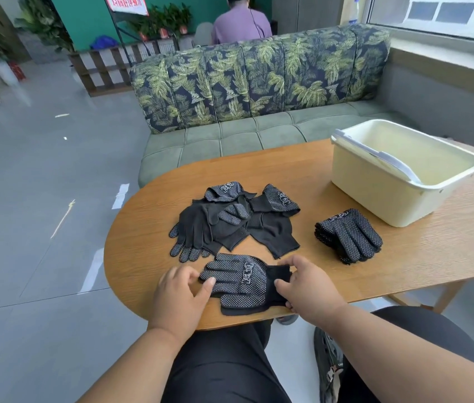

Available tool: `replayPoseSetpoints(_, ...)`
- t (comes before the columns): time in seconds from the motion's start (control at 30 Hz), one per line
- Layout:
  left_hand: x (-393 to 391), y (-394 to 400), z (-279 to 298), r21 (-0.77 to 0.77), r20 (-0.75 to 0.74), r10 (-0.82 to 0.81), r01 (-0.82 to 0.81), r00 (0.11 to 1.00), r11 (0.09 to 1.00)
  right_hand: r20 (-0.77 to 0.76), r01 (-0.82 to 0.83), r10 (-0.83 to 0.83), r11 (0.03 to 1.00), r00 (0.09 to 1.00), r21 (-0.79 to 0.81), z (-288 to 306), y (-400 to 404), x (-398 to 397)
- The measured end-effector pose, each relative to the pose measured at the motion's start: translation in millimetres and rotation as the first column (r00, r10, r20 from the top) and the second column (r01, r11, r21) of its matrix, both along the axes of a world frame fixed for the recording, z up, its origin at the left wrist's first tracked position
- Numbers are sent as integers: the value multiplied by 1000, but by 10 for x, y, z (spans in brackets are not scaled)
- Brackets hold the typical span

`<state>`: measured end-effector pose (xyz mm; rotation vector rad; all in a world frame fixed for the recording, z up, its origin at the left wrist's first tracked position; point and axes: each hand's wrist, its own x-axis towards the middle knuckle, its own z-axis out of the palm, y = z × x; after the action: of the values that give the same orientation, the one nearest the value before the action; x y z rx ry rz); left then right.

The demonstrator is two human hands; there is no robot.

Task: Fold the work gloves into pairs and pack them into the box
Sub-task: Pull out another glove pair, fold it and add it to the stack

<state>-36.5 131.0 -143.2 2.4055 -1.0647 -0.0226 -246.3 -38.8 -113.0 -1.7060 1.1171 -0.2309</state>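
Note:
A pair of black dotted work gloves (240, 282) lies stacked near the front edge of the wooden table (346, 257). My left hand (180, 298) pinches the fingertip end of it. My right hand (308, 286) grips the black cuff end between thumb and fingers. A loose heap of black gloves (230, 222) lies behind them in the middle of the table. A folded stack of gloves (349, 235) sits to the right. The pale yellow plastic box (398, 170) stands at the back right, open, with nothing visible inside and its handle lying across it.
A leaf-patterned sofa (259, 80) stands behind the table. A person in a purple shirt (241, 24) sits beyond it, back turned. My black-trousered legs are below the table edge. Grey tiled floor lies to the left.

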Motion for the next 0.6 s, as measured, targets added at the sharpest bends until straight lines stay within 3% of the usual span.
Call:
replayPoseSetpoints(0.37,-20,36,4,29,-34,-56,57,998,998,-124,-93,66,970,990,-223,41,34,-65)
replayPoseSetpoints(0.6,36,-7,15,60,-53,-18,21,998,998,-138,-110,76,960,987,-256,10,27,-66)
